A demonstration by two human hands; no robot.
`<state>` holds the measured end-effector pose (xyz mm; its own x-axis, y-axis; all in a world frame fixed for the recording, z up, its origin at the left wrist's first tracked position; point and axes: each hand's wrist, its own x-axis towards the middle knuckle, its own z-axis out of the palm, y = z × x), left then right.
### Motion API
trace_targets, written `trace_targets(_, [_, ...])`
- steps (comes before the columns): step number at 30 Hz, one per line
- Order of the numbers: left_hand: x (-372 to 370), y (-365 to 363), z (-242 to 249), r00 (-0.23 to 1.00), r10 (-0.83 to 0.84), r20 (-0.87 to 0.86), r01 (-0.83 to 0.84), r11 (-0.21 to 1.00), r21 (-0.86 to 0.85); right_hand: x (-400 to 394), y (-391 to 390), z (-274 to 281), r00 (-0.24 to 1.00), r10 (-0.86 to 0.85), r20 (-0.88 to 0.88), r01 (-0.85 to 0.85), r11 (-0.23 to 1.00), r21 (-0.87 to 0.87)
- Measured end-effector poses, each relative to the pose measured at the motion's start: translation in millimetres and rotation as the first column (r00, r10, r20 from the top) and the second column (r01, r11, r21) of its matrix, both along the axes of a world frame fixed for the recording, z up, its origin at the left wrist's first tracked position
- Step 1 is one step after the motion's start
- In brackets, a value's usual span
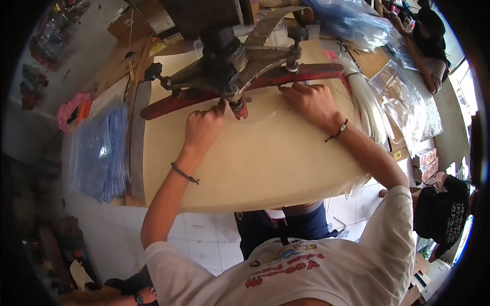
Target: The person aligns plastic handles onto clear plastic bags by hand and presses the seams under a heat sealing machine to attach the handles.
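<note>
My left hand [204, 126] is closed with its fingers curled, its index finger reaching up beside the small red-tipped bracket [242, 111] under the press head. My right hand [312, 104] is also closed, its fingertips just below the long red bar [306, 74]. Between both hands a faint sheen shows a clear plastic sheet [265, 113], its edge seemingly pinched in my fingers. It lies over the cream-coloured work surface [240, 168]. Above stands the metal press head [224, 64], with black knobs on its arms. The fingertips are partly hidden.
A stack of bluish plastic bags [99, 153] lies at the left. On the right are a bundle of clear plastic strips [365, 99] and loose clear plastic [406, 102]. More bluish plastic [352, 23] is piled at the back. Other people are at the right and lower left.
</note>
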<state>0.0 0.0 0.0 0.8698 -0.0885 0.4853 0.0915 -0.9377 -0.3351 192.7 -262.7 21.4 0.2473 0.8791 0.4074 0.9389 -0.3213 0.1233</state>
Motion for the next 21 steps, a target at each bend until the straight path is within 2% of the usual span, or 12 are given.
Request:
trace_targets(2, [4.3,-5.5,0.5,0.999,-0.022,0.028,0.023,0.999,-0.028,-2.4,-5.5,6.5,1.0,-0.007,0.018,0.008,1.0,-0.03])
trace_targets(3, [4.6,24.8,17.7,0.999,-0.021,0.034,0.019,0.997,0.08,-1.9,26.0,-4.4,1.0,0.002,0.031,-0.005,0.996,0.09])
trace_targets(8, [11.3,1.3,-2.0,0.997,-0.053,0.056,0.055,0.998,-0.031,-1.2,3.3,-1.6,0.998,-0.028,0.051,0.03,0.999,-0.039])
trace_targets(17, [10.0,2.5,0.7,0.999,-0.031,0.008,0.032,0.996,-0.081,-3.3,9.4,-5.9,0.998,-0.026,0.054,0.029,0.998,-0.063])
trace_targets(21, [9.7,5.3,3.3,0.998,-0.045,-0.036,0.046,0.999,0.017,-9.7,10.8,-2.1,0.997,-0.048,0.053,0.052,0.996,-0.077])
